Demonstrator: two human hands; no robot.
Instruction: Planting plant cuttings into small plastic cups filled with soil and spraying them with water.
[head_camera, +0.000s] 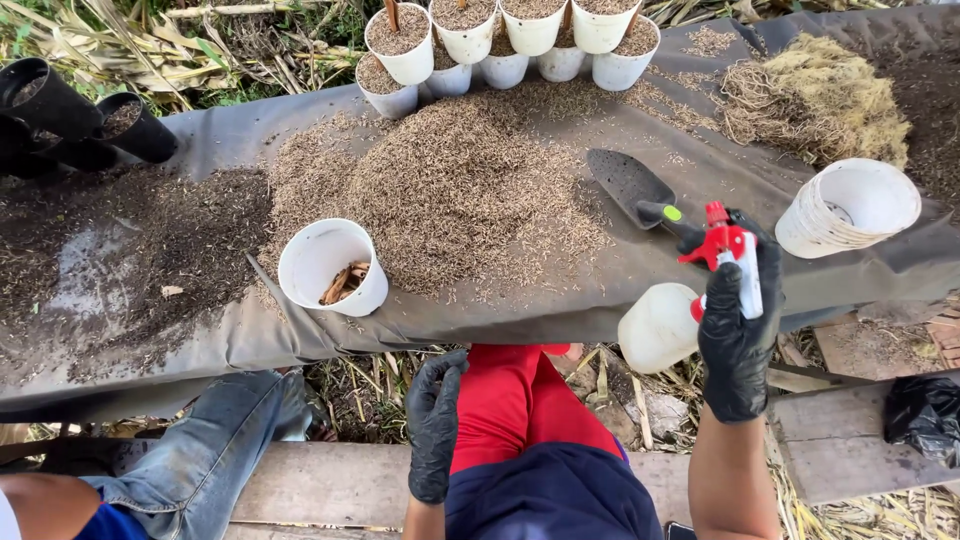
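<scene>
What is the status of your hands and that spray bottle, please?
Right hand gripping spray bottle by its trigger head. Left hand empty, below table edge. Trowel lies just ahead of bottle.

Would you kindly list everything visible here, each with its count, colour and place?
Grey tarp sheet: one, covering the bench.
Brown husk heap: one, tarp centre.
White plastic pot holding brown bark pieces: one, front of the heap.
White filled pots: about ten, far edge.
Black plastic pots: several, far left.
Dark metal trowel: one, right of the heap.
Stacked white pots: one stack, right.
Straw-coloured fibre clump: one, far right.
White spray bottle with red trigger: one, in the right hand.
Another person's jeans leg: lower left.
Left hand: black glove, empty, by the red trousers.
Right hand: black glove.
</scene>
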